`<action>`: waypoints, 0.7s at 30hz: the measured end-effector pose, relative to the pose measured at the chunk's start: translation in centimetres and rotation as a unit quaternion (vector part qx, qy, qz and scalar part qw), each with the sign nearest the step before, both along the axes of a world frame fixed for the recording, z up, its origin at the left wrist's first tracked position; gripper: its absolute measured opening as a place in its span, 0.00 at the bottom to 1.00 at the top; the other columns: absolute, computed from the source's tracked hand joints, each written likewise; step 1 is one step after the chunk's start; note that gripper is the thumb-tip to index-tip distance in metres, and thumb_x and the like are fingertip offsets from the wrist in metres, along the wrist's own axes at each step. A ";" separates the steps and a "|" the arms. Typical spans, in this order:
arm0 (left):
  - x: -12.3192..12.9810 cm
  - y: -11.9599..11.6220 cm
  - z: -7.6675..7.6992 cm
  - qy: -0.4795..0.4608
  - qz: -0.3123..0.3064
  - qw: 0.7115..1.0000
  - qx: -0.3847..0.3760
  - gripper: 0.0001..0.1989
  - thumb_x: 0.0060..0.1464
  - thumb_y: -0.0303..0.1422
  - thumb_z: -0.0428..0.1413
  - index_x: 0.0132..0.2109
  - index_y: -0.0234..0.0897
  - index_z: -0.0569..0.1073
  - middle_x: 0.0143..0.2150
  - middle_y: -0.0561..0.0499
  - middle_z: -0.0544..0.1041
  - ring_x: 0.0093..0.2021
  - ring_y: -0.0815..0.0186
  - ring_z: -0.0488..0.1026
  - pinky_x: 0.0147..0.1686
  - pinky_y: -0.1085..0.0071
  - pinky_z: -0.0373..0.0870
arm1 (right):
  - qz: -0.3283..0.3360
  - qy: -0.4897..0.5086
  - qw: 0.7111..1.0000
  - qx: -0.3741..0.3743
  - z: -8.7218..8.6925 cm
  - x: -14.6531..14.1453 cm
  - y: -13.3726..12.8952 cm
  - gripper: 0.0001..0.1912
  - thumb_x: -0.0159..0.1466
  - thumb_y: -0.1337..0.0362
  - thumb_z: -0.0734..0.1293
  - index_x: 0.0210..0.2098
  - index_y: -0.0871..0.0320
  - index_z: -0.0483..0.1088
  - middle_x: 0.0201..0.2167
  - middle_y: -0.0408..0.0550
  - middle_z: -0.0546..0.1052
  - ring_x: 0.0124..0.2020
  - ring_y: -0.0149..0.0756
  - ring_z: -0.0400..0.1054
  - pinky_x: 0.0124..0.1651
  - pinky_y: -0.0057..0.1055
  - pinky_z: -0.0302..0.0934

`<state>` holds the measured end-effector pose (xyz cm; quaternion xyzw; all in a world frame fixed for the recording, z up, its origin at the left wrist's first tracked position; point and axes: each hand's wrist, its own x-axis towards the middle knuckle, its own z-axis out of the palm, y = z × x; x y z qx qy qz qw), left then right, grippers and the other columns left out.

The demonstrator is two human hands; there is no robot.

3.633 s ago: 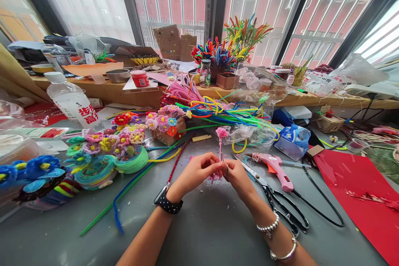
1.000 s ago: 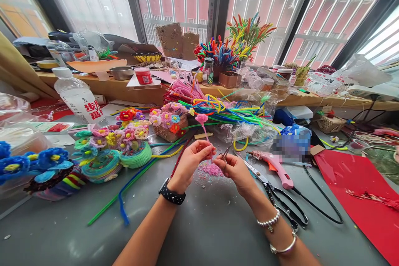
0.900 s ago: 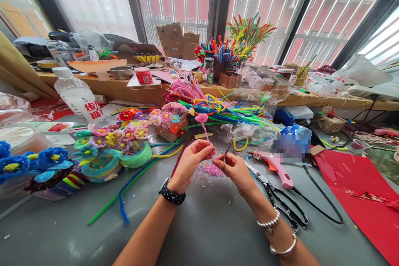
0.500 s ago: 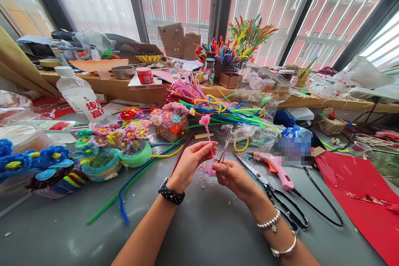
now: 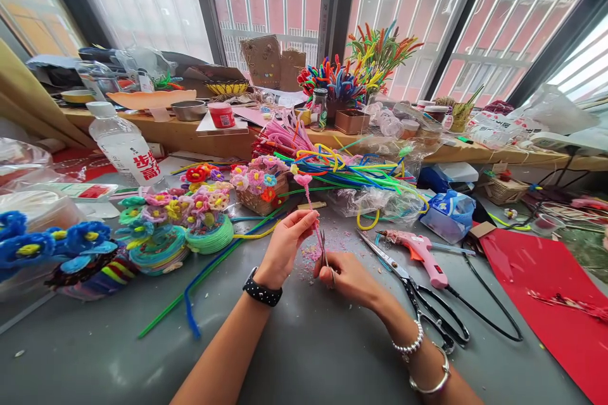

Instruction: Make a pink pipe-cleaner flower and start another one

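Note:
Between thumb and fingers, my left hand (image 5: 289,243) pinches a pink pipe cleaner (image 5: 306,193) that stands upright with a fluffy pink shape at its top. My right hand (image 5: 349,275) is closed on the handles of small scissors (image 5: 323,248), whose blades point up beside the stem's lower part, below my left fingers. Whether the blades touch the stem I cannot tell. Pink fuzz clippings (image 5: 311,253) are scattered on the grey table behind my hands.
Pipe-cleaner flowers in a green pot (image 5: 209,235) and blue flowers (image 5: 88,234) stand at left. Large scissors (image 5: 403,275), a pink glue gun (image 5: 425,256) and red sheet (image 5: 546,297) lie at right. Loose pipe cleaners (image 5: 342,168) are heaped behind; a water bottle (image 5: 126,145) stands back left.
My right hand and the small scissors have moved down, and the blades now point up along the stem. My left hand and the pink pipe cleaner have shifted slightly left.

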<state>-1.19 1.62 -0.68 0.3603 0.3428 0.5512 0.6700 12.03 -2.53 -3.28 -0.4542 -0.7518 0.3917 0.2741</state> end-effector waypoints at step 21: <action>-0.1 0.4 -0.3 -0.117 0.038 0.991 -0.052 0.09 0.33 0.29 0.63 0.28 0.33 0.73 0.24 0.56 0.73 0.25 0.78 0.67 0.25 0.83 0.61 | -0.136 0.005 0.988 0.078 -0.9 -1.7 -0.4 0.24 0.51 0.53 0.65 0.11 0.58 0.51 0.09 0.36 0.58 0.15 0.23 0.51 0.18 0.22 0.44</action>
